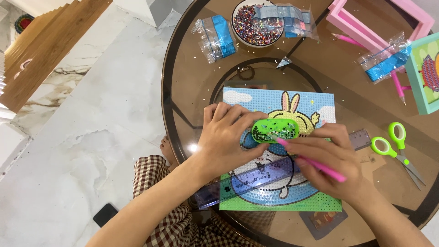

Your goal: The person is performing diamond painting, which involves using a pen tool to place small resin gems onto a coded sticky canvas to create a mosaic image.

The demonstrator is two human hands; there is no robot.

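Observation:
My left hand [225, 139] holds a small green oval tray [275, 130] of tiny dark beads above a bead picture [256, 98] of a rabbit on a blue and green ground. My right hand [330, 160] grips a pink pen [315, 163], its tip dipped into the green tray. A clear purple ruler [256, 178] lies slantwise across the picture under both hands. The picture rests on a round glass table [183, 87].
A white bowl of mixed beads [256, 23] and plastic bead bags [218, 36] sit at the far side. A pink frame [379, 20], more pink pens [398, 87] and a framed picture [425, 75] lie at the right, green scissors [395, 144] beside them. A dark phone [105, 214] lies on the marble floor.

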